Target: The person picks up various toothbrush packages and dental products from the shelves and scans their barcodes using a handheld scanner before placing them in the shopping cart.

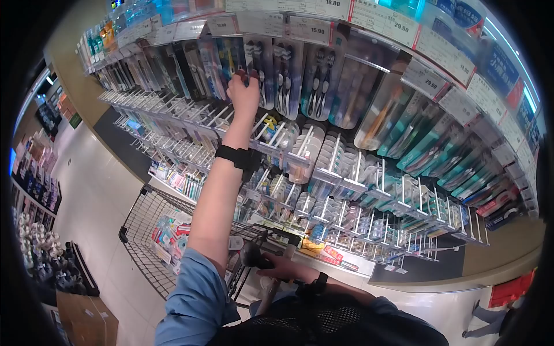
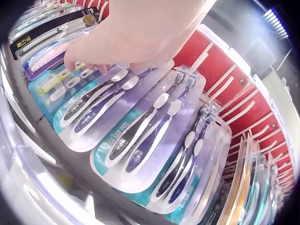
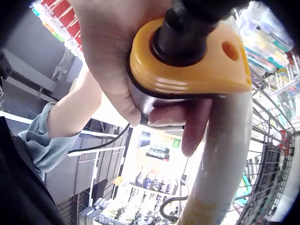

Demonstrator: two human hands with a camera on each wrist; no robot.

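Note:
My left hand (image 1: 242, 95) reaches up to the hanging rack of toothbrush packs. In the left wrist view its bent fingers lie over the tops of a blue pack with a yellow toothbrush (image 2: 56, 84) and a two-brush pack (image 2: 96, 101); I cannot tell whether they pinch one. More two-brush packs (image 2: 145, 126) with dark and purple handles hang beside it. Low in the head view, my right hand (image 1: 283, 268) grips the shopping cart handle (image 3: 220, 140). Its fingers curl beneath the handle's yellow plastic end piece (image 3: 187, 77) in the right wrist view.
The wire shopping cart (image 1: 147, 230) stands below my left arm, with colourful packages (image 1: 170, 239) inside. Rows of white hooks (image 1: 404, 196) jut from the shelf. Price tags (image 1: 311, 29) line the edge above. An aisle floor (image 1: 86, 179) stretches left.

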